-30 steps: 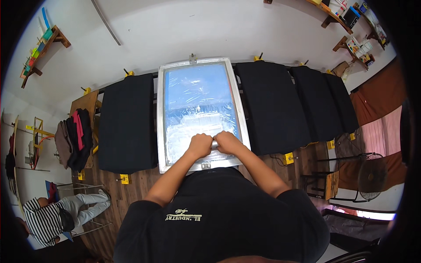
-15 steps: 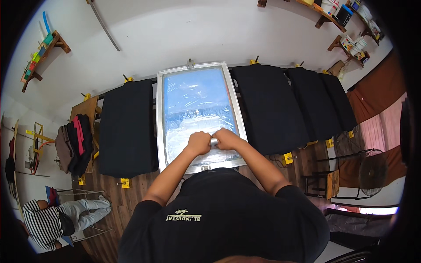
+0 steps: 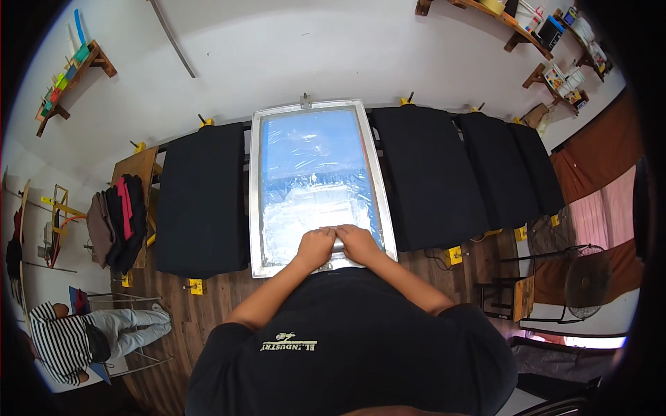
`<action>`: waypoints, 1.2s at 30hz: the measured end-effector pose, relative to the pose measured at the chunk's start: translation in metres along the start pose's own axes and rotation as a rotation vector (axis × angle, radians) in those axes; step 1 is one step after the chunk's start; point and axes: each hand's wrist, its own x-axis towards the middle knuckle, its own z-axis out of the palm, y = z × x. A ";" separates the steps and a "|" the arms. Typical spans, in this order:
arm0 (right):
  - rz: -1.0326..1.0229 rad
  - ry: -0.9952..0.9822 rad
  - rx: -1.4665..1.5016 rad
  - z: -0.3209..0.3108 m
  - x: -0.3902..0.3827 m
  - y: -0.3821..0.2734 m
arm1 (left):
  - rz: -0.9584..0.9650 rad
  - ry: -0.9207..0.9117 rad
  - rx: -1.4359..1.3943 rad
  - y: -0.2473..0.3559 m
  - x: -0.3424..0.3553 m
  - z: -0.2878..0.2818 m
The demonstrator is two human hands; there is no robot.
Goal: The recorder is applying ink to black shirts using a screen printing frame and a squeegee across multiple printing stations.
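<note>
A screen printing frame with a pale metal rim lies in front of me, its mesh blue at the far part and whitish, shiny at the near part. Both hands are closed on a squeegee at the near end of the mesh. My left hand grips it from the left and my right hand from the right, thumbs close together. Only a small grey metallic bit of the squeegee shows between them; its blade is hidden.
Black shirts cover boards left and right of the frame. Folded garments lie on a wooden board at left. A person in a striped top sits lower left. A fan stands at right; shelves hang on the wall.
Both hands have drawn the squeegee toward me, from higher on the mesh to the near end of the frame. The view has shifted slightly.
</note>
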 end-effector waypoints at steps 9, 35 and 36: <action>0.070 -0.430 -0.086 -0.031 0.036 0.001 | -0.053 -0.356 0.033 -0.007 0.027 -0.039; 0.030 -0.332 -0.145 -0.026 0.091 0.047 | -0.064 -0.300 0.060 -0.046 0.082 -0.026; 0.027 -0.335 -0.144 -0.026 0.089 0.043 | -0.068 -0.300 0.060 -0.045 0.078 -0.025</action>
